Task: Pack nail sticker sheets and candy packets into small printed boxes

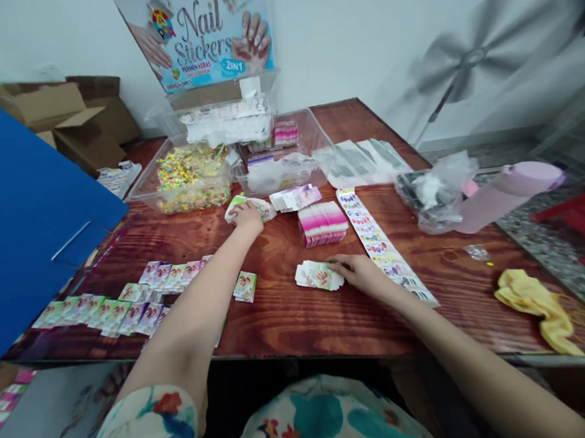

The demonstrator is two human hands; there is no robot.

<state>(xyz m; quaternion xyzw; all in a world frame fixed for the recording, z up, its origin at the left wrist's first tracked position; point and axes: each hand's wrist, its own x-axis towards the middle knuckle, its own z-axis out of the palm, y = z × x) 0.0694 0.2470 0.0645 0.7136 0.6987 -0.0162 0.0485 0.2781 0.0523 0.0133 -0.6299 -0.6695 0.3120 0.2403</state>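
Note:
My left hand (247, 215) reaches forward onto a loose pile of green-and-white printed packets (265, 208), fingers curled over it. With my right hand (360, 271) I pinch the right end of a small fanned stack of green-and-white packets (319, 276) lying on the table. Between and beyond my hands stands a block of pink-and-white cards (323, 222), with purple-and-white packets (296, 197) just behind it. A small pile of green packets (246, 285) lies near my left forearm. Overlapping rows of green and purple packets (111, 312) spread at the left, partly hidden by that arm.
A clear tub of yellow candies (189, 179) and another clear tub (316, 134) stand at the back. A long sticker strip (374, 240) lies right of centre. Farther right are a pink bottle (506, 197), a yellow cloth (528, 296) and a fan (472, 59). A blue panel (32, 224) borders the left.

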